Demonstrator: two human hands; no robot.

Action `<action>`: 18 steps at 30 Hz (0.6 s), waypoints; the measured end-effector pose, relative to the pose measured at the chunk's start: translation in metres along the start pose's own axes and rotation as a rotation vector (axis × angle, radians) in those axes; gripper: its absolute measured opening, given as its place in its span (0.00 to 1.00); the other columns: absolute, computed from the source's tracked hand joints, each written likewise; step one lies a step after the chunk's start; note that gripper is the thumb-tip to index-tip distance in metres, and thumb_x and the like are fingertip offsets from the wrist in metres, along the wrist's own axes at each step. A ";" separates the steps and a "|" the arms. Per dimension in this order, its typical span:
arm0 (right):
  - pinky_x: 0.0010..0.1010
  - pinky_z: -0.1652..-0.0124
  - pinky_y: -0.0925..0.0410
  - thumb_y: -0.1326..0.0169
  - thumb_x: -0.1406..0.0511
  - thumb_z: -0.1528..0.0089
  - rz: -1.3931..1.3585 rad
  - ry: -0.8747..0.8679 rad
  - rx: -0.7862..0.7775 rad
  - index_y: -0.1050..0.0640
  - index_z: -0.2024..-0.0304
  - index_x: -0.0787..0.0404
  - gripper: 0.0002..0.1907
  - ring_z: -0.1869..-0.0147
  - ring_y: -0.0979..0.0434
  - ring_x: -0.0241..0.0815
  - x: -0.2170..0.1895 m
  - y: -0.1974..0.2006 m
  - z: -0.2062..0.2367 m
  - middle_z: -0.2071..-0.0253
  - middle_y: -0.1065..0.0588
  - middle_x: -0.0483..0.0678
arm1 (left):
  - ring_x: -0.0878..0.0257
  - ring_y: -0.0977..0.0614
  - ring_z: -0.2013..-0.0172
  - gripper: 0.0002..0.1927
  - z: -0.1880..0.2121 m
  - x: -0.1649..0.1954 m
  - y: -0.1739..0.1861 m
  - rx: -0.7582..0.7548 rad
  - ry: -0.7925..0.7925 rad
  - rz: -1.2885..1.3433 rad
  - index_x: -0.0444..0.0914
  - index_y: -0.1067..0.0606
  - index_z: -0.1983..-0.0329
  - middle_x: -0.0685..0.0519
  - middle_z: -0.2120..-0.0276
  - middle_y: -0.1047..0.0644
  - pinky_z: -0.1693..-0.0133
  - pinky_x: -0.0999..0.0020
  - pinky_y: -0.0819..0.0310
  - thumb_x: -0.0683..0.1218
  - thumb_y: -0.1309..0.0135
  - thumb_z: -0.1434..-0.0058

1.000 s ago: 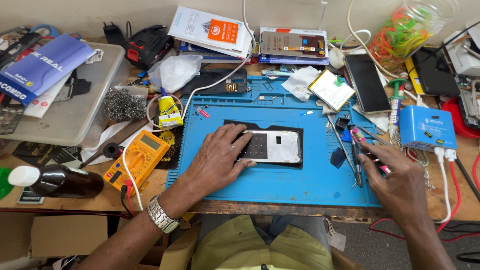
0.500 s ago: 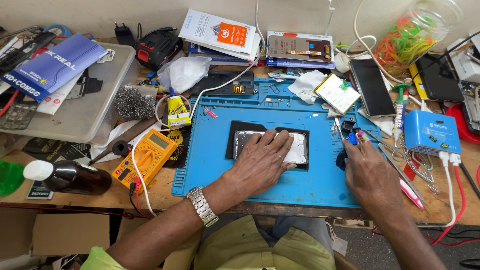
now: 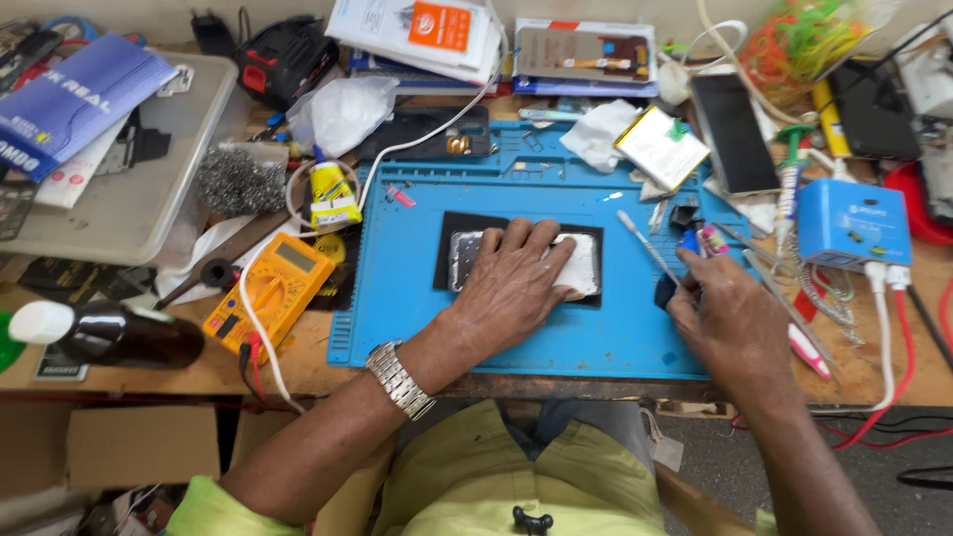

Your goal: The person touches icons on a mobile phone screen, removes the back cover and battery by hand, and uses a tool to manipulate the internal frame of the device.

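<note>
Blue mat (image 3: 556, 328) under it, our left hand (image 3: 511, 283) presses flat on the opened phone (image 3: 576, 263) while our right hand (image 3: 730, 318) pinches a thin tool (image 3: 645, 243) that could slip and scratch it.

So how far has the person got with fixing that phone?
Already done: the phone lies opened, its silvery inside facing up, on a black pad on the blue mat. In hand: the left hand presses the phone flat, while the right hand holds a thin metal tool beside it. Left: loose parts, such as the flat yellowish battery, sit apart, so closing up looks undone.
</note>
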State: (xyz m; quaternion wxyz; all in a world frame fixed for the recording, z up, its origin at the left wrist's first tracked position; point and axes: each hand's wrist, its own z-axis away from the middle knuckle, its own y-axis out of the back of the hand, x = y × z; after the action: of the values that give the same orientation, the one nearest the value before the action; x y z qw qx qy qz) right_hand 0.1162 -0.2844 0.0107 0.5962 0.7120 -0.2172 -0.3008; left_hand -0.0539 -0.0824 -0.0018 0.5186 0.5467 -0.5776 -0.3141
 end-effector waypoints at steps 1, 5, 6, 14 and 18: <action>0.43 0.53 0.27 0.41 0.63 0.40 -0.067 -0.012 0.001 0.20 0.41 0.55 0.23 0.54 0.18 0.51 0.002 0.002 -0.003 0.54 0.20 0.53 | 0.51 0.32 0.44 0.27 -0.001 0.000 0.006 -0.036 0.012 0.030 0.37 0.30 0.39 0.47 0.43 0.32 0.46 0.50 0.38 0.58 0.46 0.34; 0.33 0.57 0.27 0.43 0.68 0.41 -0.618 0.050 -0.014 0.21 0.40 0.57 0.25 0.58 0.19 0.43 0.020 0.028 -0.006 0.57 0.20 0.50 | 0.49 0.24 0.44 0.21 0.011 0.000 0.042 0.207 0.007 0.249 0.36 0.28 0.43 0.44 0.46 0.24 0.46 0.51 0.29 0.51 0.44 0.35; 0.33 0.58 0.28 0.42 0.69 0.40 -0.692 -0.012 -0.066 0.20 0.41 0.58 0.23 0.59 0.21 0.41 0.023 0.033 0.002 0.58 0.19 0.50 | 0.52 0.21 0.45 0.20 0.019 0.001 0.051 0.220 0.069 0.393 0.37 0.27 0.41 0.45 0.48 0.22 0.47 0.54 0.25 0.48 0.45 0.34; 0.32 0.61 0.22 0.38 0.76 0.43 -0.871 0.034 -0.547 0.15 0.52 0.61 0.17 0.58 0.18 0.42 0.012 0.017 0.059 0.59 0.19 0.51 | 0.67 0.14 0.66 0.10 0.089 0.023 0.039 -0.122 0.522 1.185 0.36 0.19 0.50 0.48 0.64 0.15 0.63 0.71 0.15 0.40 0.44 0.33; 0.36 0.54 0.23 0.37 0.77 0.43 -1.242 0.132 -0.307 0.13 0.56 0.64 0.12 0.49 0.13 0.45 0.004 0.031 0.072 0.54 0.18 0.53 | 0.66 0.14 0.63 0.10 0.106 0.021 0.023 0.055 0.546 1.587 0.32 0.19 0.52 0.48 0.62 0.15 0.60 0.71 0.16 0.34 0.43 0.36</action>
State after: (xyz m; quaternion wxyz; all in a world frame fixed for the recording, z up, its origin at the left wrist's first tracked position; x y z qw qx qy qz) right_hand 0.0717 -0.3449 0.0324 0.4182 0.6289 0.3180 -0.5731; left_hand -0.1583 -0.1194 -0.0028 0.6938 0.0474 -0.6522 0.3016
